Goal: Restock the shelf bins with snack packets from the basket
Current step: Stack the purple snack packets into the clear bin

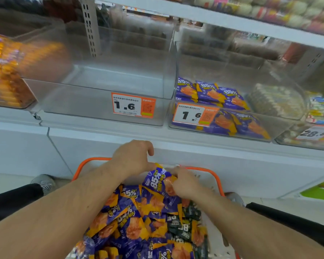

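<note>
Your left hand and right hand both pinch one purple snack packet with curled fingers above the orange-rimmed basket.

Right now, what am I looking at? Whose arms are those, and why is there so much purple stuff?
There is no machine here. A person wears a camera on their head, so this one picture looks forward and down, as their eyes do. The two bare arms are theirs. They stand at a shop shelf with clear plastic bins. Below the hands is a basket with an orange rim, full of purple and orange snack packets, with a few dark ones mixed in. The left hand and the right hand together pinch one purple packet at the top of the pile. The middle bin looks empty. The bin to its right already holds matching purple packets.
</note>
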`<state>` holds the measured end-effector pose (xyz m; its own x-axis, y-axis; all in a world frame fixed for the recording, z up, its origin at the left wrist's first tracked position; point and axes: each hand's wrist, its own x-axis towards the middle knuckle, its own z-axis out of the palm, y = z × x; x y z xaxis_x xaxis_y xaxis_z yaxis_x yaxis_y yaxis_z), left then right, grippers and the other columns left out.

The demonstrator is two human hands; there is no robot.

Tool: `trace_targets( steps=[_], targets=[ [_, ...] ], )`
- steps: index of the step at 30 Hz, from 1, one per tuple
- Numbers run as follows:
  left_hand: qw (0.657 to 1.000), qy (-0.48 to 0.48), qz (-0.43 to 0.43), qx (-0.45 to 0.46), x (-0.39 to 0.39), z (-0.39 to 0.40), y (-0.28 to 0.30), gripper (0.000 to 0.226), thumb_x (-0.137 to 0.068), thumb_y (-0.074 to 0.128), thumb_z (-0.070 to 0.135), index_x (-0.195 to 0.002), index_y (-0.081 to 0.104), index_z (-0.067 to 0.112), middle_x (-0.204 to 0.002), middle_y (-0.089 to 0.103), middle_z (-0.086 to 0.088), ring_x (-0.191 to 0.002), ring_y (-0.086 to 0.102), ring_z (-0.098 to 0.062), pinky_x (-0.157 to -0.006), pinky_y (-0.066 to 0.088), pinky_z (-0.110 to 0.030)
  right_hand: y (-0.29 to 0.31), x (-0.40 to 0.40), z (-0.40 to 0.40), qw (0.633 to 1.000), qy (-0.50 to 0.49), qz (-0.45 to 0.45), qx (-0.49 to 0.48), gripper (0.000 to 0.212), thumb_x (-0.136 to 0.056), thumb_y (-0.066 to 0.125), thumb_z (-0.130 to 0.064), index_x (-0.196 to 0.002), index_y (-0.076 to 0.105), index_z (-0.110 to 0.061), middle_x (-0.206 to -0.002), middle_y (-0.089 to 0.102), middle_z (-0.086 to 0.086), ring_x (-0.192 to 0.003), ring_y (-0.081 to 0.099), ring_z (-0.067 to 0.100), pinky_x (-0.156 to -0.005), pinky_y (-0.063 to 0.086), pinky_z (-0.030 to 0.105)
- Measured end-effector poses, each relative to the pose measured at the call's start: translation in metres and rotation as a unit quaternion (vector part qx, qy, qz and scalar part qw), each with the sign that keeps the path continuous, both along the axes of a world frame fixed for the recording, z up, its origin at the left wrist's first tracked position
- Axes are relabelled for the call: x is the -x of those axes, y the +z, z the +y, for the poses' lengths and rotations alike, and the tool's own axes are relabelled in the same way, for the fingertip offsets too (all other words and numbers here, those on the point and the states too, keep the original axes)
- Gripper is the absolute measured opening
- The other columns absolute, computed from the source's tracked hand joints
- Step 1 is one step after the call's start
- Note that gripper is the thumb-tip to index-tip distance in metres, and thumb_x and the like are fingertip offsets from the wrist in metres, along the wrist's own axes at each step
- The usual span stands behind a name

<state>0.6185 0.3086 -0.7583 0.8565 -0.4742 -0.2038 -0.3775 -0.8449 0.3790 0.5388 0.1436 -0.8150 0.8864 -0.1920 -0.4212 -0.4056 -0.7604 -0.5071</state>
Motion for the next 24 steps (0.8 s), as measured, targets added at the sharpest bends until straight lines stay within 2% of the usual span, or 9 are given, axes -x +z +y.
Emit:
trace_targets(
  steps=[2,4,8,9,12,15,18,21,24],
  targets=[
    [1.0,0.003,0.001,0.0,0.0,-0.005,0.011,0.058,-0.074,0.07,0.06,-0.122,0.055,0.031,-0.113,0.06,0.008,-0.103,0.059,-0.016,-0.087,0.05,-0.033,0.026,-0.004,-0.016,0.999,0.01,-0.042,-0.008,0.022,-0.081,0.059,-0.007,-0.096,0.07,-0.02,-0.095,0.07,0.002,-0.088,0.065,0.019,-0.075,0.054,0.031],
    [0.999,0.002,0.05,0.02,-0.001,-0.008,0.025,0.062,-0.075,0.07,0.059,-0.127,0.053,0.028,-0.121,0.059,0.006,-0.107,0.059,-0.017,-0.086,0.049,-0.029,0.05,-0.006,-0.027,0.993,0.004,-0.085,-0.084,0.024,-0.082,0.059,0.002,-0.078,0.066,-0.021,-0.078,0.067,-0.004,-0.072,0.063,0.005,-0.067,0.053,0.023],
    [0.972,-0.028,0.145,0.181,-0.002,-0.011,0.052,0.015,-0.082,0.073,0.021,-0.086,0.063,0.011,-0.073,0.063,-0.007,-0.066,0.055,-0.017,-0.056,0.045,-0.024,0.084,-0.002,-0.036,0.953,-0.059,-0.187,-0.23,0.033,-0.089,0.055,0.008,-0.094,0.052,-0.025,-0.092,0.063,0.001,-0.074,0.064,0.011,-0.067,0.053,0.029],
    [0.968,-0.024,0.14,0.209,-0.002,-0.013,0.059,0.016,-0.083,0.072,0.018,-0.088,0.063,0.006,-0.072,0.062,-0.012,-0.064,0.053,-0.017,-0.055,0.045,-0.027,0.09,0.002,-0.037,0.949,-0.05,-0.228,-0.211,0.033,-0.09,0.06,0.001,-0.097,0.047,-0.029,-0.096,0.06,-0.004,-0.075,0.064,0.009,-0.068,0.052,0.024],
    [0.948,-0.019,0.116,0.295,0.005,-0.019,0.083,0.006,-0.086,0.07,0.015,-0.085,0.067,0.011,-0.068,0.065,-0.005,-0.057,0.052,-0.012,-0.049,0.044,-0.023,0.101,0.016,-0.041,0.933,0.045,-0.357,0.001,0.046,-0.072,0.08,-0.032,-0.1,0.043,-0.029,-0.101,0.049,-0.011,-0.086,0.051,0.003,-0.074,0.041,0.013],
    [0.922,-0.022,0.114,0.37,0.013,-0.027,0.101,0.003,-0.087,0.07,0.014,-0.085,0.069,0.016,-0.068,0.07,0.002,-0.053,0.053,-0.008,-0.045,0.04,-0.021,0.11,0.025,-0.04,0.883,0.094,-0.445,0.117,0.07,-0.052,0.076,-0.058,-0.102,0.049,-0.018,-0.109,0.045,-0.005,-0.099,0.048,0.013,-0.08,0.044,0.028],
    [0.889,0.01,0.094,0.448,0.018,-0.037,0.111,0.004,-0.088,0.069,0.018,-0.084,0.069,0.02,-0.069,0.071,0.003,-0.052,0.053,-0.006,-0.044,0.041,-0.02,0.123,0.022,-0.041,0.861,0.061,-0.485,0.136,0.071,-0.05,0.072,-0.058,-0.102,0.05,-0.015,-0.112,0.048,-0.001,-0.101,0.05,0.019,-0.083,0.047,0.038],
    [0.858,0.015,0.029,0.512,0.018,-0.051,0.118,0.013,-0.094,0.061,0.018,-0.086,0.067,0.027,-0.072,0.072,0.006,-0.06,0.06,-0.008,-0.054,0.049,-0.02,0.141,0.014,-0.047,0.858,0.003,-0.504,0.097,0.061,-0.054,0.07,-0.053,-0.1,0.049,-0.018,-0.1,0.046,-0.007,-0.089,0.048,0.013,-0.076,0.046,0.031],
    [0.877,-0.043,-0.177,0.444,0.008,-0.057,0.115,0.02,-0.091,0.057,0.031,-0.111,0.063,0.031,-0.103,0.071,0.006,-0.092,0.064,-0.012,-0.078,0.048,-0.019,0.164,0.0,-0.065,0.85,-0.056,-0.514,0.1,0.057,-0.057,0.078,-0.045,-0.098,0.048,-0.019,-0.09,0.041,-0.016,-0.086,0.049,0.015,-0.073,0.043,0.028]
  ],
)
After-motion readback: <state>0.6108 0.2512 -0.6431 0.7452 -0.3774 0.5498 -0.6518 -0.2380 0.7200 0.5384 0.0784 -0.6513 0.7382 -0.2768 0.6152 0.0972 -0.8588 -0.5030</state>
